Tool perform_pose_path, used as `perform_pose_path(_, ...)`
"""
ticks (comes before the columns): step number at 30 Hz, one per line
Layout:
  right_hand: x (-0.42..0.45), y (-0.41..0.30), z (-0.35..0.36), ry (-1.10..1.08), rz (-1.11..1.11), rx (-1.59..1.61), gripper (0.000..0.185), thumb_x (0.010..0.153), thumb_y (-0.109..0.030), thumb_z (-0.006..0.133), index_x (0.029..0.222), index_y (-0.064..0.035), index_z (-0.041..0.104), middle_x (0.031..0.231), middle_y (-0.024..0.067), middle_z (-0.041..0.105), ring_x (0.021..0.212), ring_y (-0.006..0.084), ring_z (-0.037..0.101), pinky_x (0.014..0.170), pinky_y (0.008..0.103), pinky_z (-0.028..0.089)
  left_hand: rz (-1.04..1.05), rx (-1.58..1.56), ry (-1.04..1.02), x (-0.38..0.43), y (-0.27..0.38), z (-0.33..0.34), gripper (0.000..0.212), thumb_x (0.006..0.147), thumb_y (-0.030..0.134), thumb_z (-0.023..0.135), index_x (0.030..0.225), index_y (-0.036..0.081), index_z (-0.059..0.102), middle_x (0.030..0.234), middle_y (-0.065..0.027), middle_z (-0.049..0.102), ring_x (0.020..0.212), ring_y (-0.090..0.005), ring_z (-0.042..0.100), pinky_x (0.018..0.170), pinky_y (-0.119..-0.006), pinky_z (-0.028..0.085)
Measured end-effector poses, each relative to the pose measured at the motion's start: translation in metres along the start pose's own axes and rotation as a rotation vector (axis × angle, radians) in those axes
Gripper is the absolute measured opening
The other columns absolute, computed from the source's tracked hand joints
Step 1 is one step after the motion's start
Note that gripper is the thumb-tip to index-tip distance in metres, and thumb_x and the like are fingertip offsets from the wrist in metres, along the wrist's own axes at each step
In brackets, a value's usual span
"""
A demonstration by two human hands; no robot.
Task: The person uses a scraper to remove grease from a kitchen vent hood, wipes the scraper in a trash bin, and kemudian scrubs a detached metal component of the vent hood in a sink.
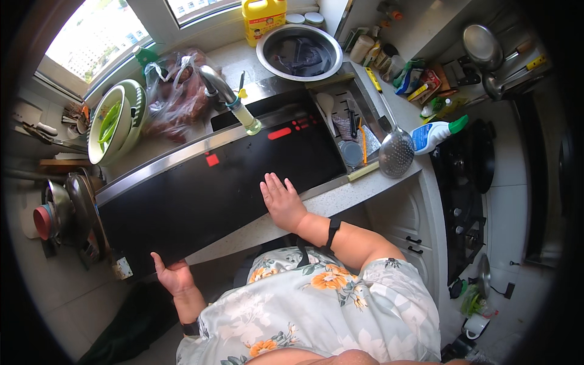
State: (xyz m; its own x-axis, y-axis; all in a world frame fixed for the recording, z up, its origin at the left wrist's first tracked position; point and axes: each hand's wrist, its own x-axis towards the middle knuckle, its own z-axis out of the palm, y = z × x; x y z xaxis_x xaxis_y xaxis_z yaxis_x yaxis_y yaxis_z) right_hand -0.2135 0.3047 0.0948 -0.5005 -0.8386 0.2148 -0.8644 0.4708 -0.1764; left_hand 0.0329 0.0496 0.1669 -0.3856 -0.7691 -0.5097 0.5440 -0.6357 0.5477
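Note:
A long black glass-like panel (pixel 191 196) with red marks and a metal strip along its far edge lies slantwise over the sink and counter. My left hand (pixel 175 276) grips its near left edge, thumb on top and fingers hidden underneath. My right hand (pixel 283 203) rests palm down near its front edge, fingers extended together. Just beyond the panel, the curved faucet (pixel 223 91) with a yellowish nozzle reaches over it. At the panel's right end is an open sink section (pixel 365 114) holding a white spoon, a black-handled tool and a round lidded container.
A water-filled metal basin (pixel 337 57) stands at the back beside a yellow jug (pixel 263 20). A perforated skimmer (pixel 396 153) and a spray bottle (pixel 435 136) lie right. Left are a plastic bag (pixel 175 100), a bowl of green peppers (pixel 98 153) and stacked pans (pixel 82 200).

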Motion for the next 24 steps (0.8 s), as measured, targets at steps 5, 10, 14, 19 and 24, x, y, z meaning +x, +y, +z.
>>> perform_pose_path(5,0.002,-0.015,-0.009,0.024,-0.06,0.042,0.055,0.088,-0.018,0.047,0.135,0.0102,0.045,0.143,0.0341,0.04,0.136,0.0443,0.04,0.104,0.0576,0.037,0.074,0.04,-0.062,-0.021,0.025,0.001,0.039,0.093,0.028,0.065,0.122,0.002,0.061,0.124,-0.0106,0.065,0.113,-0.0258,0.06,0.102,-0.04,0.046)
perform_pose_path(10,0.008,-0.032,-0.011,0.101,-0.145,0.106,0.055,0.086,-0.017,0.048,0.132,0.0131,0.046,0.139,0.0379,0.042,0.131,0.0492,0.043,0.104,0.0573,0.039,0.123,0.081,-0.108,-0.046,0.053,0.009,0.04,0.093,0.028,0.065,0.123,0.002,0.06,0.123,-0.0104,0.065,0.112,-0.025,0.061,0.1,-0.038,0.047)
perform_pose_path(14,0.015,-0.048,-0.015,0.131,-0.19,0.156,0.054,0.085,-0.018,0.049,0.129,0.0133,0.049,0.136,0.0379,0.045,0.13,0.0496,0.045,0.104,0.0561,0.039,0.186,0.123,-0.087,-0.055,0.073,0.001,0.042,0.093,0.029,0.066,0.124,0.002,0.059,0.125,-0.011,0.064,0.112,-0.025,0.061,0.1,-0.039,0.048)
perform_pose_path(19,0.023,-0.065,-0.013,0.143,-0.226,0.199,0.053,0.085,-0.017,0.049,0.129,0.0126,0.05,0.136,0.0372,0.046,0.129,0.0491,0.045,0.103,0.0554,0.04,0.239,0.149,-0.09,-0.066,0.09,0.001,0.042,0.093,0.028,0.066,0.124,0.001,0.059,0.123,-0.0119,0.065,0.111,-0.0249,0.062,0.099,-0.038,0.049)
perform_pose_path(24,0.028,-0.075,-0.012,0.18,-0.214,0.218,0.053,0.084,-0.016,0.053,0.129,0.0107,0.05,0.137,0.0353,0.046,0.129,0.0476,0.046,0.103,0.0544,0.04,0.249,0.143,-0.135,-0.065,0.104,-0.004,0.044,0.093,0.027,0.066,0.126,0.0,0.057,0.125,-0.0118,0.064,0.112,-0.0244,0.061,0.101,-0.038,0.048)
